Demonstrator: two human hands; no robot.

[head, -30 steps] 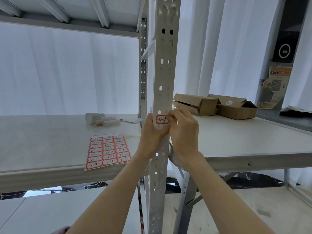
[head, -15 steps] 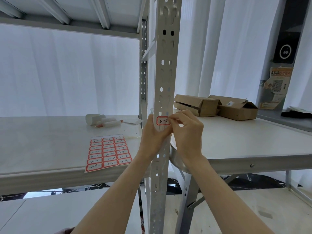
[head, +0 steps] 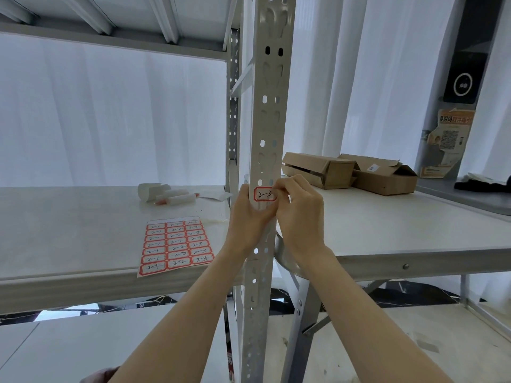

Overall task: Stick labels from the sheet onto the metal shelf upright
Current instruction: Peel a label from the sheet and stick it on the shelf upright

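Observation:
A grey perforated metal shelf upright (head: 269, 111) runs top to bottom through the middle of the view. A red-bordered label (head: 264, 194) with handwritten marks lies on its front face at shelf height. My left hand (head: 247, 219) wraps around the upright from the left, thumb just below the label. My right hand (head: 300, 217) comes from the right and its curled fingertips pinch the label's right edge against the metal. The label sheet (head: 175, 244), rows of red-bordered labels, lies flat on the left shelf near its front edge.
White paper rolls and a red-tipped pen (head: 168, 196) lie farther back on the left shelf (head: 69, 230). Two open cardboard boxes (head: 348, 172) sit on the white table (head: 401, 230) to the right. White curtains hang behind; a lower shelf board (head: 83, 341) is below.
Both hands stay at the upright with the label. The right fingertips have shifted slightly along the label's right edge; the view moved a little.

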